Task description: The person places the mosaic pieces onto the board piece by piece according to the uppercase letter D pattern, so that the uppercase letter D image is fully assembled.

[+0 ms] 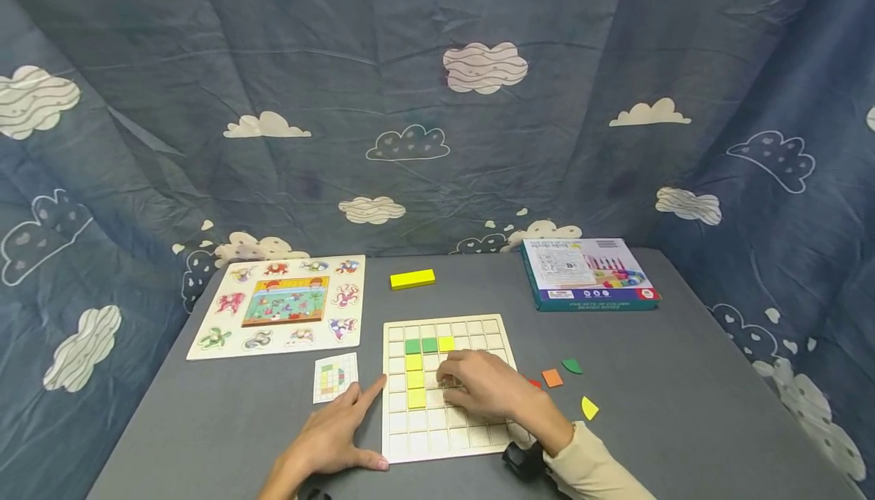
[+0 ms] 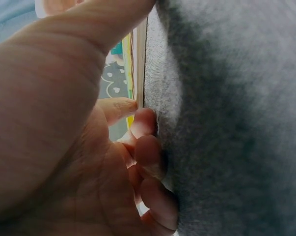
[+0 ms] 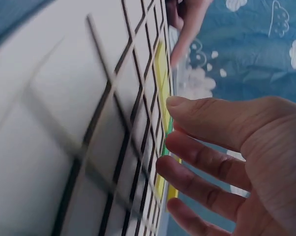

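A pale wooden grid board (image 1: 437, 441) lies on the table. Along its upper part sit two green square tiles (image 1: 429, 345) and a yellow square tile (image 1: 446, 343); below the left green one runs a column of three yellow tiles (image 1: 415, 380). My right hand (image 1: 488, 386) is over the middle of the board, fingers loosely bent; in the right wrist view nothing shows between thumb and fingers (image 3: 201, 157). With thumb and index finger spread, my left hand (image 1: 335, 435) touches the board's left edge. A small pattern card (image 1: 347, 371) lies just beyond it.
Right of the board lie a red piece (image 1: 535, 383), an orange square (image 1: 552, 378), a green piece (image 1: 572, 365) and a yellow piece (image 1: 589, 408). Farther back are an animal picture board (image 1: 229, 325), a yellow block (image 1: 412, 280) and a cardboard box (image 1: 591, 276).
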The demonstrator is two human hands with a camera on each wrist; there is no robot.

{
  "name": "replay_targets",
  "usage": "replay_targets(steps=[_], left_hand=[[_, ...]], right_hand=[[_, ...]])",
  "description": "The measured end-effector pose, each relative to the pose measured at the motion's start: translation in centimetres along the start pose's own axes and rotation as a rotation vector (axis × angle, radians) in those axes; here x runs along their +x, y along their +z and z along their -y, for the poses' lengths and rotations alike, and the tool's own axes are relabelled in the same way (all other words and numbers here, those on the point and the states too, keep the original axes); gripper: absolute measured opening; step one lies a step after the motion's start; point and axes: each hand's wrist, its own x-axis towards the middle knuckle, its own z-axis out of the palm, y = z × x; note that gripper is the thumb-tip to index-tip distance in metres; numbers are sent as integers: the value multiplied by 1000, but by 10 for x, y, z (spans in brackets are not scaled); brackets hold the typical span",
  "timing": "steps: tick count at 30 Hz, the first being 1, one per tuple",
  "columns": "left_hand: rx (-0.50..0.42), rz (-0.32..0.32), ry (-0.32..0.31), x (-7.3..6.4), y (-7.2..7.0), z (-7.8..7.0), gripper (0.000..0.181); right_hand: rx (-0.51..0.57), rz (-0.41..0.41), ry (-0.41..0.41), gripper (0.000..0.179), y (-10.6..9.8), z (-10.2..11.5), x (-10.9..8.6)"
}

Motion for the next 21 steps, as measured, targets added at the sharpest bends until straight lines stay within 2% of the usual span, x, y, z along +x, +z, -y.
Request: replay_targets(steps=[3,10,12,17,21], left_hand=[[-11,8,1,1,1,2,121],[-6,-9,27,2,4,5,120],[-5,-14,25,2,4,6,120],[-15,3,13,1,2,3,121],[-15,9,5,1,0,1,121]], right_hand=[[40,-5,21,14,-6,-11,-11],[242,11,21,16,-19,-45,-37],[285,15,48,18,-23,-54,-46],[321,-11,109,23,-32,-72,-65],[338,-57,122,24,-36,-82,-77]])
